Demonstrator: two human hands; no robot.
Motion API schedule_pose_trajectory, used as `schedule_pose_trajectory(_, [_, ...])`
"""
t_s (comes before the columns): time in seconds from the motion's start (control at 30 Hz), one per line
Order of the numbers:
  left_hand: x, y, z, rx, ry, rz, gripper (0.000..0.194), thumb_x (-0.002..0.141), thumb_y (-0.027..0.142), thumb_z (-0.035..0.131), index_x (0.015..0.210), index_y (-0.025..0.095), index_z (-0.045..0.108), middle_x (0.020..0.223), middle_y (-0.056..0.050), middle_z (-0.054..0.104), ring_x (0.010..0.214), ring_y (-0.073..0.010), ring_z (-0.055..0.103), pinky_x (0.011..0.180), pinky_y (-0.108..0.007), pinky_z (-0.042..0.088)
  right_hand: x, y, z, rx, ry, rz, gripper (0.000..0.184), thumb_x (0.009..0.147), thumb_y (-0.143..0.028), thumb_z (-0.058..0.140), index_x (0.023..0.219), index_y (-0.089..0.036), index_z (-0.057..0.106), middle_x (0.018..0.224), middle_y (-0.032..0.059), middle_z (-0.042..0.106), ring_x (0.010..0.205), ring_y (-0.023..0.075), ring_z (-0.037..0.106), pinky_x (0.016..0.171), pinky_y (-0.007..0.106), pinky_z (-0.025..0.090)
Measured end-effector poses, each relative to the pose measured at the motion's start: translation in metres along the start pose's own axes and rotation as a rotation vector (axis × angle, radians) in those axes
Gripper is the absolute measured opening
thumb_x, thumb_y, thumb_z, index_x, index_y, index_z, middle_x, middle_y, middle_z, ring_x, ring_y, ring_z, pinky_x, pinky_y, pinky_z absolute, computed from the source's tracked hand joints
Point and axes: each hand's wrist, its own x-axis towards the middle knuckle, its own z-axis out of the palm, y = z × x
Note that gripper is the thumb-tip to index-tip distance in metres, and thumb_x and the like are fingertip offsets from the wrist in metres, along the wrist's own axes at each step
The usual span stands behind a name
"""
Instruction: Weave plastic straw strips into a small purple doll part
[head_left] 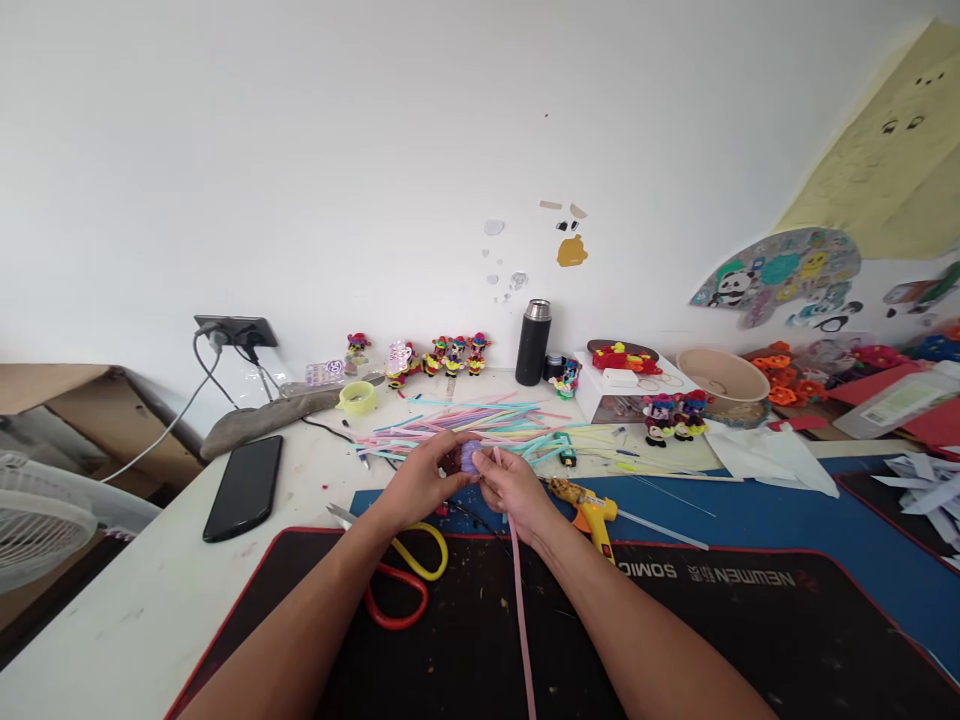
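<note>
Raised over the far part of the black desk mat, my left hand (427, 478) pinches a small fuzzy purple piece (470, 457), apparently wound from pipe cleaner. Close against its right side, my right hand (517, 490) is closed on a long pink pipe cleaner (519, 600), which hangs down toward the mat's near edge. The pink upper end shows just above my right fingers. Where the two pieces meet is hidden by my fingers. Scissors (397, 595) with one red and one yellow handle lie under my left forearm. A yellow glue gun (595, 515) rests beside my right wrist.
Behind my hands lies a heap of pastel pipe cleaners (457, 422). A black bottle (533, 345) stands near the wall among small colourful figures (457, 355). A phone (244, 488) and a roll of tape (358, 398) are to the left, a beige bowl (724, 375) to the right.
</note>
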Motion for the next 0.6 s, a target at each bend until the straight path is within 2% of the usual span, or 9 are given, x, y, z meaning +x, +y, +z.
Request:
schedule_pose_trajectory(0.1, [0.0005,-0.002,0.001,-0.04,0.011,-0.025,0.047,0.086,0.032,0.076,0.131,0.02,0.067,0.098,-0.004,0.065,0.084,-0.0196,0.06,0.078,-0.032,0.051,-0.0009,0.0019,0.0022,0.041,0.012,0.021,0.054,0.072,-0.062,0.086,0.075,-0.021,0.051,0.044,-0.0141,0.033,0.034,0.0036,0.023,0.037,0.021,0.01])
schedule_pose_trajectory(0.27, [0.0008,-0.0021,0.001,-0.15,0.003,-0.063,0.052,0.085,0.031,0.076,0.135,0.021,0.066,0.106,-0.006,0.067,0.092,-0.022,0.062,0.081,-0.034,0.051,-0.0036,0.0005,0.0054,0.102,-0.04,0.049,0.056,0.078,-0.067,0.081,0.075,-0.022,0.047,0.045,-0.0132,0.036,0.034,0.0038,0.024,0.036,0.019,0.013])
schedule_pose_trajectory(0.6, [0.0,-0.0026,0.0034,-0.118,-0.036,-0.015,0.046,0.086,0.026,0.075,0.13,0.022,0.068,0.109,-0.007,0.067,0.091,-0.021,0.062,0.081,-0.033,0.052,-0.0017,-0.0003,0.0041,0.067,-0.013,0.035,0.06,0.07,-0.064,0.087,0.073,-0.024,0.042,0.044,-0.0148,0.031,0.034,0.0038,0.022,0.036,0.02,0.011])
